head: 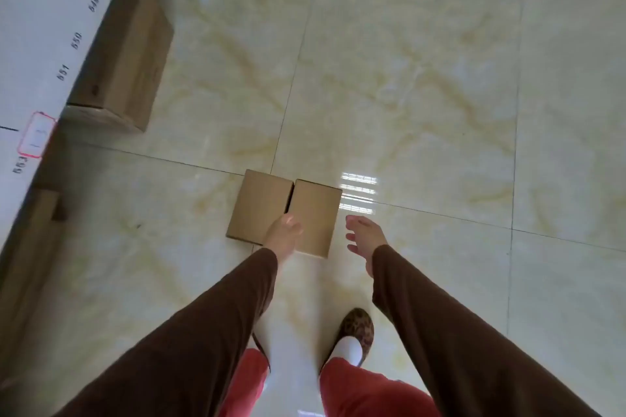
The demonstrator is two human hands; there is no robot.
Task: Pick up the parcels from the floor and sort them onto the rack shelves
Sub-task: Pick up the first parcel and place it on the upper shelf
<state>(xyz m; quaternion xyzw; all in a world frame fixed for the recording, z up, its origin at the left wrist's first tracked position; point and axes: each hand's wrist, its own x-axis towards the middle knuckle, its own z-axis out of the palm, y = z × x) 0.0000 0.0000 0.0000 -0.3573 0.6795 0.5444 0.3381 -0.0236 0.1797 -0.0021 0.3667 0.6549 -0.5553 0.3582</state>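
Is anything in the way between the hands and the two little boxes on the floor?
No, nothing visible. The left hand already overlaps the two small boxes, and the right hand hangs open just beside them, over bare tile floor.

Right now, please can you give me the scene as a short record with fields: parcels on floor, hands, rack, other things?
parcels on floor: two small cardboard boxes side by side, the left box and the right box, close together on the tiled floor
left hand: over the near edges of both boxes, grasp not clear
right hand: open, empty, just right of the right box
rack: white shelf edge at far left, with number labels
other: large carton under the shelf
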